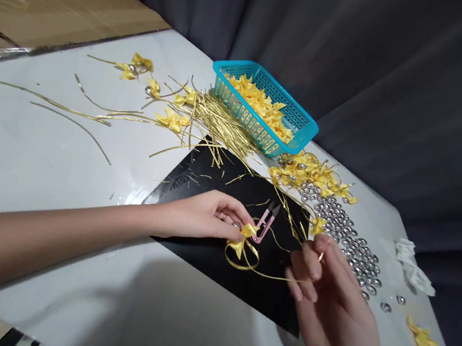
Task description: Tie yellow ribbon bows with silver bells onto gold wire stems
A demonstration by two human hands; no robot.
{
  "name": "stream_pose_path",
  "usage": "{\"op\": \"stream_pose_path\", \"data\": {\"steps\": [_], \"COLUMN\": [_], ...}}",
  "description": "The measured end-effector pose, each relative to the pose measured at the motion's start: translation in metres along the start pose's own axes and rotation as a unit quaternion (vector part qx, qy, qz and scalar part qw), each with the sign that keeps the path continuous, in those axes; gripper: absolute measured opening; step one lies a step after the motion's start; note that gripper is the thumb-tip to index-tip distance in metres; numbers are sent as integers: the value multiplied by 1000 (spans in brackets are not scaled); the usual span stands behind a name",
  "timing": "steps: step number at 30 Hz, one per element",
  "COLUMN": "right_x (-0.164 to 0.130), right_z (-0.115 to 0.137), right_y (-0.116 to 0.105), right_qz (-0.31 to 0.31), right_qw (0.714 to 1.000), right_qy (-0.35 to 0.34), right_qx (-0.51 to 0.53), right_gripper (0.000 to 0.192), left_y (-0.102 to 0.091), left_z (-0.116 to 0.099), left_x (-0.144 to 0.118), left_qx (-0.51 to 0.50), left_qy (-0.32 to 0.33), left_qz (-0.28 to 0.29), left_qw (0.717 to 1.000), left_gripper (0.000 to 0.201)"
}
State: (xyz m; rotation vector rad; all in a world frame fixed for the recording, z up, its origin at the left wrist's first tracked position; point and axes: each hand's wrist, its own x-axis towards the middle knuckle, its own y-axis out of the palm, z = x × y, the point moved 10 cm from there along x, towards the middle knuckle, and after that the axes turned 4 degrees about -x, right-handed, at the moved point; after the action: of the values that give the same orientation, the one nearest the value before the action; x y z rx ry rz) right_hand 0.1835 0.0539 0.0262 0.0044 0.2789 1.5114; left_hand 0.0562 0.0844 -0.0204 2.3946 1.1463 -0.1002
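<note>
head view, step: judged to be tying a gold cord (258, 271) round a small yellow bow (243, 239), mid-knot, loop not yet pulled tight
left hand (203, 215): fingers pinched shut on the bow, a small silver bead looked to sit at the fingertips, hard to confirm; hand rested on the black mat (217, 179)
right hand (325, 301): thumb and fingers closed on the free end of the gold cord, raised just off the mat, tip of cord poked out above the fingers
hands: apart, joined only by the cord running between them
bow location: on the near half of the black mat, just beside the pink snips (265, 224), touching the left fingertips
bow look: yellow satin ribbon, two short lobes, glossy, slightly crumpled; cord thin, metallic, springy, lay in a loose loop under the bow
next move, my read: needs a steady pinch on the bow while the cord end is drawn out, else the loop slips off the centre
rest: teal basket (301, 127) of finished yellow bows at the far edge; bundle of cut gold cords (216, 122) beside it; heap of loose bows (312, 176) and silver beads (350, 241) to the right of the mat; stray bows on the white table (22, 155); cardboard (65, 6) far left; white scrap (413, 267) far right
</note>
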Motion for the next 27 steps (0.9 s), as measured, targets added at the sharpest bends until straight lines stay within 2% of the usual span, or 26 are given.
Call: {"op": "stream_pose_path", "data": {"steps": [5,10,13,17,21,24,27], "right_x": [0,-2,-1,-2,-6,-5,-3], "right_z": [21,42,43,29,-6,-29,-41], "right_y": [-10,-36,-40,-21,5,11,13], "right_qz": [-1,-80,-85,-38,2,6,33], "right_qw": [998,990,990,996,998,988,970], "right_qy": [-56,-116,-113,-76,2,37,47], "right_qx": [2,2,21,-1,-58,-148,-236], "right_gripper": [13,7,8,11,23,32,33], "left_y": [5,9,9,6,1,1,2], "left_z": [-2,-2,-3,-3,-1,-1,0], "left_x": [-2,-3,-4,-3,-2,-1,-2], "left_qx": [30,19,10,-25,-47,-48,-48], "left_qy": [1,-12,-15,-8,6,16,12], "left_qz": [17,36,38,35,16,16,18], "left_qw": [999,999,999,999,999,999,999], "left_gripper": [4,4,6,9,20,28,24]}}
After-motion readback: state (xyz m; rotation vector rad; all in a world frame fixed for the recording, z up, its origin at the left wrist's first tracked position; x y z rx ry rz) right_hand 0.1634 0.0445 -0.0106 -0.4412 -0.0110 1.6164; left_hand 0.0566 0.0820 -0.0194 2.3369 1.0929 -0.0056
